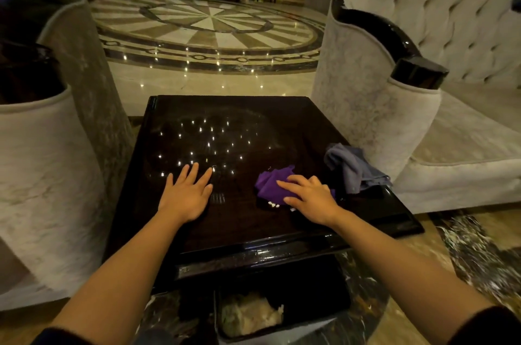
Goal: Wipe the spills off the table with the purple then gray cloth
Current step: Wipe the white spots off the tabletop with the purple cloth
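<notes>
A glossy dark table (239,226) stands in front of me. My right hand (310,198) presses down on the crumpled purple cloth (270,182) near the table's right front. A few small white crumbs (273,204) lie just at the cloth's near edge. The gray cloth (352,167) sits bunched at the table's right edge, apart from my hand. My left hand (187,192) rests flat on the tabletop with fingers spread, holding nothing.
Pale upholstered armchairs stand close on the left (42,175) and right (394,119) of the table. A dark bin (282,313) with crumpled waste sits on the floor below the table's front edge. Beyond the table lies polished marble floor (208,23).
</notes>
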A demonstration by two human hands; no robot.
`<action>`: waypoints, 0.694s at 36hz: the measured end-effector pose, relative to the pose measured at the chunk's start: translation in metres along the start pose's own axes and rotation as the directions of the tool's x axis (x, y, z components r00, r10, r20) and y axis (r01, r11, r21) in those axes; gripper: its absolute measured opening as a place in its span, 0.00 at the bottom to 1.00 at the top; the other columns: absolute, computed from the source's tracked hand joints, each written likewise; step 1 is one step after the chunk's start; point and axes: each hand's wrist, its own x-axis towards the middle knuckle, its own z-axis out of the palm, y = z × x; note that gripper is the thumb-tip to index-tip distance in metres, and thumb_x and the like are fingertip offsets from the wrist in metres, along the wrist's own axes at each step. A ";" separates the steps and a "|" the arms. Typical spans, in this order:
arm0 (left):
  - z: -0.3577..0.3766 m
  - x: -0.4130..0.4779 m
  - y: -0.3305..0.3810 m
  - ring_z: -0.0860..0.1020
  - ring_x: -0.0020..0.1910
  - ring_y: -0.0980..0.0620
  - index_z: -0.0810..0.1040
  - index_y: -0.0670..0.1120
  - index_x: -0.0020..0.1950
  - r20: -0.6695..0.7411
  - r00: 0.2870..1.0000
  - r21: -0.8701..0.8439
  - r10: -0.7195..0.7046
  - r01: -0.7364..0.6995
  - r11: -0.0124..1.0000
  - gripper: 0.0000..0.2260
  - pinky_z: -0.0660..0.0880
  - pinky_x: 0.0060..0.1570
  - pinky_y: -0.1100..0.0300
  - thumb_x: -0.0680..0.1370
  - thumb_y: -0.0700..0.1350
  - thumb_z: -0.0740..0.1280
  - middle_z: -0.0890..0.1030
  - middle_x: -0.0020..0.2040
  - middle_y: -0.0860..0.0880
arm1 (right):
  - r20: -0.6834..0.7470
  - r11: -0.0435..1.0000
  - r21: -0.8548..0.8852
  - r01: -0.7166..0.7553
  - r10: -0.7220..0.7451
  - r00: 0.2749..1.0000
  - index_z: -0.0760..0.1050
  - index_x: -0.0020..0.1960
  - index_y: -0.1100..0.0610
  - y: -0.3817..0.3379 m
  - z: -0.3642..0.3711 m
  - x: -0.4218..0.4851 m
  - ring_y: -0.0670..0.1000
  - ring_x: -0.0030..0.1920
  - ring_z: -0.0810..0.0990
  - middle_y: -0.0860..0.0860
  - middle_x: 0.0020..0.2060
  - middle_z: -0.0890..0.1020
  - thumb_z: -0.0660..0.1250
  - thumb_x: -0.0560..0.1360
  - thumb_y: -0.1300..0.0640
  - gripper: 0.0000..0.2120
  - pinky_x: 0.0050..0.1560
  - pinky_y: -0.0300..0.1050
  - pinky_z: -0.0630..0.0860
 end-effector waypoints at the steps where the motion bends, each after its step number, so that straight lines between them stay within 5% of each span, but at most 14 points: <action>1: 0.000 0.000 0.000 0.40 0.76 0.47 0.43 0.54 0.75 -0.002 1.000 0.002 0.002 -0.002 1.000 0.23 0.41 0.73 0.45 0.81 0.55 0.42 0.42 0.78 0.47 | -0.006 1.000 -0.003 0.023 -0.023 1.000 0.58 0.70 0.40 -0.004 0.001 -0.005 0.55 0.62 0.63 0.47 0.72 0.62 0.55 0.78 0.45 0.21 0.56 0.50 0.60; 8: 0.002 0.001 -0.002 0.41 0.76 0.47 0.43 0.54 0.75 -0.010 1.000 0.005 0.015 -0.014 1.000 0.23 0.42 0.73 0.44 0.81 0.55 0.42 0.43 0.78 0.47 | -0.061 0.982 -0.026 0.186 -0.187 0.980 0.61 0.69 0.42 -0.030 0.009 -0.053 0.55 0.55 0.68 0.49 0.67 0.67 0.59 0.76 0.47 0.21 0.50 0.46 0.60; 13: 0.003 0.002 -0.002 0.42 0.76 0.46 0.44 0.53 0.75 -0.018 1.000 0.017 0.013 -0.013 1.000 0.23 0.43 0.73 0.44 0.81 0.55 0.42 0.44 0.78 0.46 | -0.094 0.958 -0.007 0.286 -0.285 0.954 0.71 0.65 0.52 -0.051 0.009 -0.097 0.62 0.48 0.77 0.60 0.58 0.76 0.67 0.73 0.53 0.21 0.51 0.51 0.76; 18: 0.002 0.002 -0.002 0.42 0.76 0.46 0.44 0.53 0.75 -0.014 1.000 0.008 0.018 -0.018 1.000 0.23 0.42 0.73 0.44 0.81 0.55 0.42 0.44 0.78 0.46 | -0.136 0.899 -0.257 0.355 -0.398 0.907 0.77 0.58 0.48 -0.054 0.018 -0.123 0.49 0.38 0.81 0.51 0.48 0.83 0.78 0.60 0.51 0.27 0.35 0.37 0.79; 25: -0.002 0.000 0.000 0.42 0.76 0.46 0.44 0.53 0.76 -0.007 1.000 0.004 0.018 -0.018 1.000 0.23 0.42 0.73 0.44 0.81 0.55 0.42 0.44 0.78 0.46 | -0.223 0.871 -0.358 0.335 -0.428 0.876 0.77 0.55 0.50 -0.054 0.020 -0.126 0.50 0.40 0.82 0.52 0.46 0.83 0.78 0.59 0.50 0.26 0.36 0.37 0.77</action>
